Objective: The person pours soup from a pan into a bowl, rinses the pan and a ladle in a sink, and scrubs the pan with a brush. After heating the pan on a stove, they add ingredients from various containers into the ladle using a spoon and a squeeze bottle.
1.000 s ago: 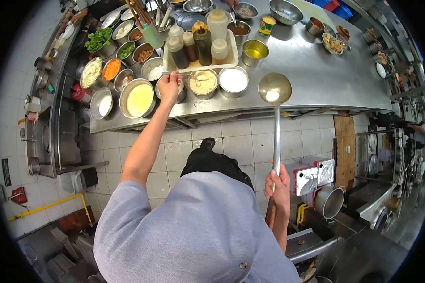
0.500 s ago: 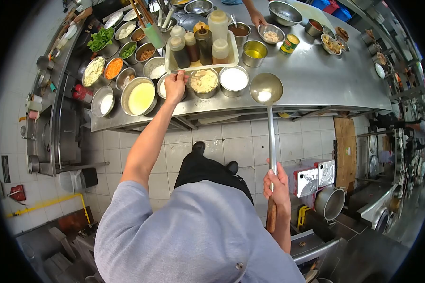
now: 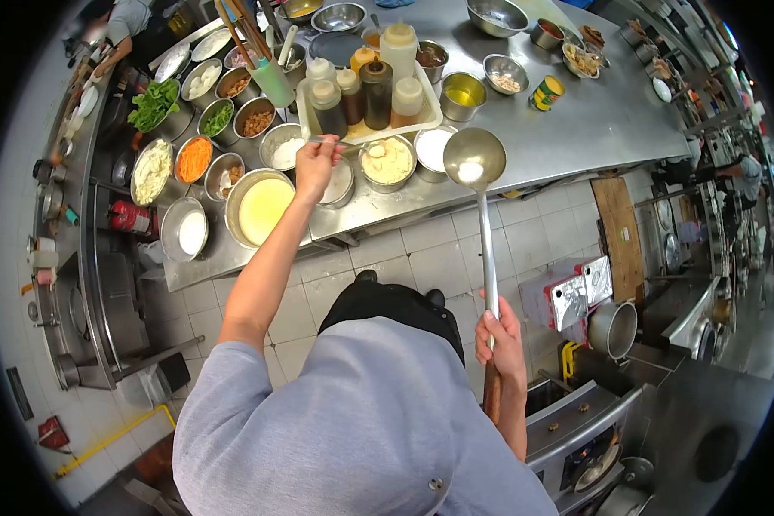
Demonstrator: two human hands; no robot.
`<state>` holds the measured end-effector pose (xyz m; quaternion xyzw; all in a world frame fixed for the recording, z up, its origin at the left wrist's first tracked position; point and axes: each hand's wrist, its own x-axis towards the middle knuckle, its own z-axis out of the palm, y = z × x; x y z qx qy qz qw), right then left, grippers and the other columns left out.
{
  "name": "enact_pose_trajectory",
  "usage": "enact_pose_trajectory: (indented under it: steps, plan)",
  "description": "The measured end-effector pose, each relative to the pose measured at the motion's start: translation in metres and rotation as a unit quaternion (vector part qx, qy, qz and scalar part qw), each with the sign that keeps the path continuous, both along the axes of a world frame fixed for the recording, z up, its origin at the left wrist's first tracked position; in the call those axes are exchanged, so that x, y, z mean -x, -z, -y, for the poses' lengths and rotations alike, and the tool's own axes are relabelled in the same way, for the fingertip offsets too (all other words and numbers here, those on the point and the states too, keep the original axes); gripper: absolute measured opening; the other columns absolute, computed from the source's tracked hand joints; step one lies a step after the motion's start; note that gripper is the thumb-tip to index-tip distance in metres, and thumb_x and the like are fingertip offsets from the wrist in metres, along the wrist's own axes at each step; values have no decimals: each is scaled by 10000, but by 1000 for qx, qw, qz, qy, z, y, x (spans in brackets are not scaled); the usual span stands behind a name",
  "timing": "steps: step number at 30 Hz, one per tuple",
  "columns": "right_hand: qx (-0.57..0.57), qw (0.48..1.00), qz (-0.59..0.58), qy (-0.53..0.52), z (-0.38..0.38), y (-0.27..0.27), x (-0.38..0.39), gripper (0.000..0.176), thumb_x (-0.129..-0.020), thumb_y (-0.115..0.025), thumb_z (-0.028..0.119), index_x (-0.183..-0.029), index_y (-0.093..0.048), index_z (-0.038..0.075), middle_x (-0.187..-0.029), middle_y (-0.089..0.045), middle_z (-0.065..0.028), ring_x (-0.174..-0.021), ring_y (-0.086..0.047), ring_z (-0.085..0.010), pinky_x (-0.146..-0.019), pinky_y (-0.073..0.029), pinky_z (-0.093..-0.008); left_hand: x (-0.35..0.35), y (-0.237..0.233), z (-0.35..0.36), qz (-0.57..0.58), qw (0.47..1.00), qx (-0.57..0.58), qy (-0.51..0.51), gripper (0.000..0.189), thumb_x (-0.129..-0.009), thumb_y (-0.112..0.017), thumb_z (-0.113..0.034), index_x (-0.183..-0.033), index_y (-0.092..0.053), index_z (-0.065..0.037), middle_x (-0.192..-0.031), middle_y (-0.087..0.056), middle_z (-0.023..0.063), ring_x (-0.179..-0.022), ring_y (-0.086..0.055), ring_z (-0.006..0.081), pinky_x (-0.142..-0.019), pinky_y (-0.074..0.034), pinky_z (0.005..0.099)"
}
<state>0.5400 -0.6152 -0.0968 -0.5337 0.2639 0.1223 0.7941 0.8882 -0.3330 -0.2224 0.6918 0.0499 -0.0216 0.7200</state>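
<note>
My left hand (image 3: 315, 172) is closed on the handle of a small metal spoon (image 3: 344, 143). The spoon's bowl end is over a metal bowl of pale yellow granules (image 3: 392, 167), carrying some of them. Lower right, my right hand (image 3: 500, 334) grips a long-handled ladle (image 3: 483, 225) at the lower part of its shaft, above the wooden end. The ladle's round cup faces up beside the bowl of white powder (image 3: 432, 148), with a small pale patch inside. Under my left wrist, a metal bowl (image 3: 339, 186) is partly covered.
A tray (image 3: 428, 119) of squeeze bottles stands behind the bowls. Left of my arm are a pot of yellow liquid (image 3: 265, 206), shredded carrot (image 3: 194, 160) and leafy greens (image 3: 153, 105). Another person (image 3: 127, 24) works at the far left. A stove (image 3: 589, 439) is at lower right.
My view has turned and shifted. The spoon now shows a scoop of granules at its tip. A co-worker's hand at the far bowl has gone from view. The ladle stays in my right hand.
</note>
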Motion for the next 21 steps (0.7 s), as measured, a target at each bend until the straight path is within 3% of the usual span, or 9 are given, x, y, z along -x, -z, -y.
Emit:
enact_pose_trajectory:
  steps: [4, 8, 13, 21]
  plan:
    - [-7, 1000, 1, 22, -32, 1, -2, 411, -1030, -476, 163, -1426, -408, 81, -665, -466, -5, -414, -410, -65, -384, -370, -243, 3, -7, 11, 69, 970, -202, 115, 282, -1015, -563, -218, -1108, -667, 27, -870, -719, 81, -716, -595, 90, -674, -493, 238]
    - [9, 998, 2, 57, -61, -2, -3, 405, -1024, -466, 158, -1407, -425, 32, -657, -440, 8, -392, -383, -50, -355, -337, -220, -12, -3, 10, 30, 993, -102, 50, 283, -997, -575, -214, -1030, -682, 45, -819, -721, 89, -675, -614, 121, -630, -497, 284]
    - [12, 996, 0, 88, -78, -4, -4, 412, -1020, -478, 171, -1405, -427, 32, -657, -442, 9, -388, -377, -47, -349, -330, -216, -27, -1, -4, -49, 998, 7, 45, 234, -1018, -549, -181, -1044, -678, 12, -825, -700, 57, -656, -564, 87, -610, -474, 247]
    - [14, 996, 4, 85, -84, -12, -10, 405, -1018, -479, 168, -1400, -425, 43, -661, -450, 9, -395, -380, -50, -359, -333, -218, -26, -5, -19, -35, 998, 25, 41, 222, -1017, -554, -171, -1063, -674, 10, -859, -706, 62, -684, -562, 84, -642, -474, 245]
